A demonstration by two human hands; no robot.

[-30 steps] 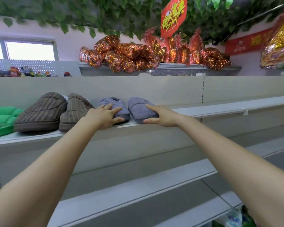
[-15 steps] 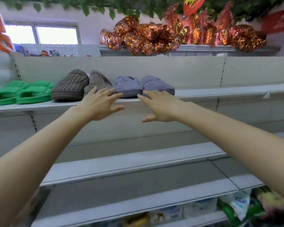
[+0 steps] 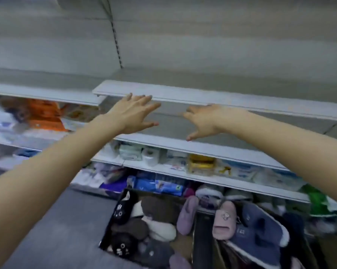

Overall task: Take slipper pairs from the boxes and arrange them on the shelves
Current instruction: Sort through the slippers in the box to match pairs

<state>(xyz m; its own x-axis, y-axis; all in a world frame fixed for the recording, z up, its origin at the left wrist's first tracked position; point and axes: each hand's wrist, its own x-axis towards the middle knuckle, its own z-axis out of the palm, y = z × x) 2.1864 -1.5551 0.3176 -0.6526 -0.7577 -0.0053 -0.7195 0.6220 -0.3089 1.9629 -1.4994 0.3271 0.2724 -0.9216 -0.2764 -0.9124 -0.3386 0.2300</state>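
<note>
Slippers (image 3: 224, 220): plush pink, lilac, navy, loose in boxes (image 3: 202, 239)

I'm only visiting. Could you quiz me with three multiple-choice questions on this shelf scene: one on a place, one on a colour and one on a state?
1. Where is the pink plush slipper?
A. on the top shelf
B. low down, beneath the white metal shelves
C. in a hand

2. The fabric slipper with a cat face is:
A. black
B. yellow
C. red

3. The left hand and right hand are:
A. both gripping slippers
B. both open, holding nothing
C. clasped together

Answers:
1 B: it lies near the bottom of the view, under the shelves.
2 A: the face is white on black fabric.
3 B: the fingers are loose and empty.
</note>
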